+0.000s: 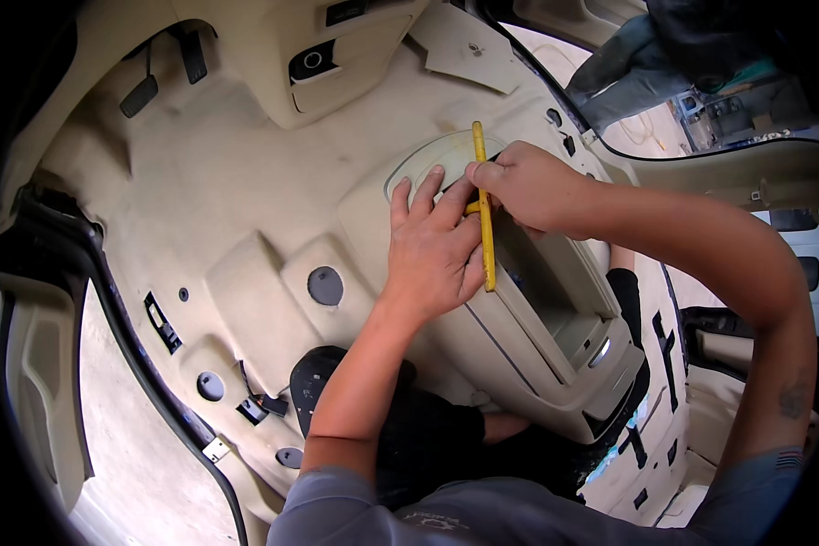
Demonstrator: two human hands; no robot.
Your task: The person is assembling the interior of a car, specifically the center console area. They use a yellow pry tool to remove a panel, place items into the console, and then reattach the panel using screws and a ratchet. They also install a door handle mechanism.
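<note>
My right hand point(532, 187) is closed around the upper part of a yellow T-handle tool point(488, 246). The tool's long bar runs up and down the picture, and a short yellow stub points left from its middle. My left hand point(432, 250) lies on the top of a beige car centre console point(510, 350), fingers spread, its fingertips near the console's rounded front end. The yellow bar passes close by the left thumb and index finger. What the tool's tip reaches is hidden behind my fingers. To the right of the bar, the console's long storage bay point(555, 282) stands uncovered.
Beige carpet point(218, 155) covers the car floor, with pedals point(139, 96) at the far left and a dashboard point(364, 64) ahead. A loose beige panel point(469, 50) lies at the front right. A person's legs point(632, 68) stand outside the right door opening. A black-clad leg point(437, 428) lies below my arms.
</note>
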